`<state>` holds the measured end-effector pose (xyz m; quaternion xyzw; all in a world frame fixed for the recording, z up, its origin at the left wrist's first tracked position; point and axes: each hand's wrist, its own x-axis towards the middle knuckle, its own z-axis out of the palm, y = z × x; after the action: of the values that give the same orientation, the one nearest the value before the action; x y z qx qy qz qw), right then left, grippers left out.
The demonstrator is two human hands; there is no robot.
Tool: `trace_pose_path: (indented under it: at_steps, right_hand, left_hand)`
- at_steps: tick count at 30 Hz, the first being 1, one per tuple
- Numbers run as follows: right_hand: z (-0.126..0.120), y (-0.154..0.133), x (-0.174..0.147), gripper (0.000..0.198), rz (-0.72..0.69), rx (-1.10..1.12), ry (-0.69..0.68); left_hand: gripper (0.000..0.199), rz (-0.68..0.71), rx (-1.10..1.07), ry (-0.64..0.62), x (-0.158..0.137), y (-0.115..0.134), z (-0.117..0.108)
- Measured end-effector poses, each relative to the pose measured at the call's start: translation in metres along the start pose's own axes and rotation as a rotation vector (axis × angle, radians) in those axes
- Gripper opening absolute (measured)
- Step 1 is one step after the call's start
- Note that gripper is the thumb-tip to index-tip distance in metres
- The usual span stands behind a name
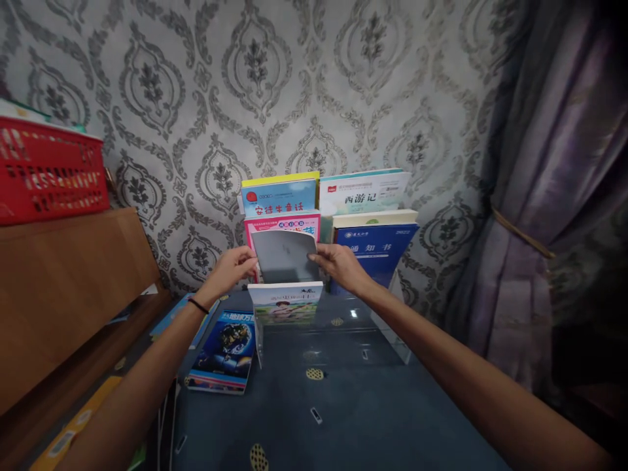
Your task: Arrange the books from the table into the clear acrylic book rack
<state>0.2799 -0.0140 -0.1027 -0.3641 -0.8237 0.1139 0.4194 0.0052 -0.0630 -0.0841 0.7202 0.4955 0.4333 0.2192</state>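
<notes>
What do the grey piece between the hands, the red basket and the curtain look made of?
Grey piece: probably card or paper, smooth; its upper edge looks thin and curved. Red basket: likely plastic, from its uniform colour and slotted walls. Curtain: fabric, softly sheened, gathered into folds by a tie.

A red basket (its sides slotted) sits on brown wood; a tied curtain hangs opposite.

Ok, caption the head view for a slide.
Left hand and right hand grip a grey book by its sides, in front of a pink-bordered book.
</notes>
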Motion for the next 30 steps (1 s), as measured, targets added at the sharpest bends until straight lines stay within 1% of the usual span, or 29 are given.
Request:
trace_pose_path:
  at_steps: [2, 4, 6, 8, 11, 16, 18, 21, 23, 25, 27, 30]
  right_hand:
    - [0.003, 0.002, 0.0, 0.023, 0.022, 0.027, 0.01]
    - [0.006, 0.005, -0.002, 0.024, 0.04, 0.057, 0.038]
    - [0.008, 0.007, -0.003, 0.024, 0.044, 0.086, 0.06]
    - [0.01, 0.009, -0.004, 0.025, 0.042, 0.121, 0.062]
    - [0.012, 0.012, -0.003, 0.024, 0.053, 0.169, 0.047]
    - [0.012, 0.013, -0.002, 0.023, 0.08, 0.186, 0.021]
    - [0.01, 0.008, -0.004, 0.023, 0.081, 0.127, 0.021]
    - [0.004, -0.007, -0.008, 0.022, 0.088, -0.087, 0.007]
    - [0.0, -0.018, -0.011, 0.02, 0.129, -0.259, -0.037]
    - [-0.004, -0.026, -0.013, 0.02, 0.19, -0.376, -0.1]
    - [-0.006, -0.031, -0.014, 0.021, 0.234, -0.415, -0.144]
    - [-0.007, -0.031, -0.016, 0.023, 0.254, -0.413, -0.144]
  left_hand:
    - [0.018, 0.043, 0.07, 0.057, 0.001, -0.004, 0.007]
    - [0.011, 0.091, 0.185, 0.133, 0.0, -0.004, 0.013]
    - [0.006, 0.13, 0.274, 0.212, -0.001, -0.003, 0.016]
    - [0.005, 0.151, 0.306, 0.265, 0.0, -0.001, 0.018]
    - [0.007, 0.17, 0.312, 0.302, 0.004, 0.001, 0.019]
    - [0.009, 0.156, 0.32, 0.294, 0.009, 0.003, 0.019]
    - [0.01, 0.152, 0.334, 0.298, 0.01, 0.006, 0.019]
    - [0.012, 0.154, 0.361, 0.33, 0.011, 0.011, 0.017]
    - [0.013, 0.147, 0.371, 0.353, 0.013, 0.016, 0.016]
    - [0.014, 0.129, 0.367, 0.372, 0.014, 0.019, 0.016]
    - [0.014, 0.098, 0.338, 0.378, 0.014, 0.022, 0.017]
    - [0.016, 0.026, 0.25, 0.346, 0.015, 0.025, 0.017]
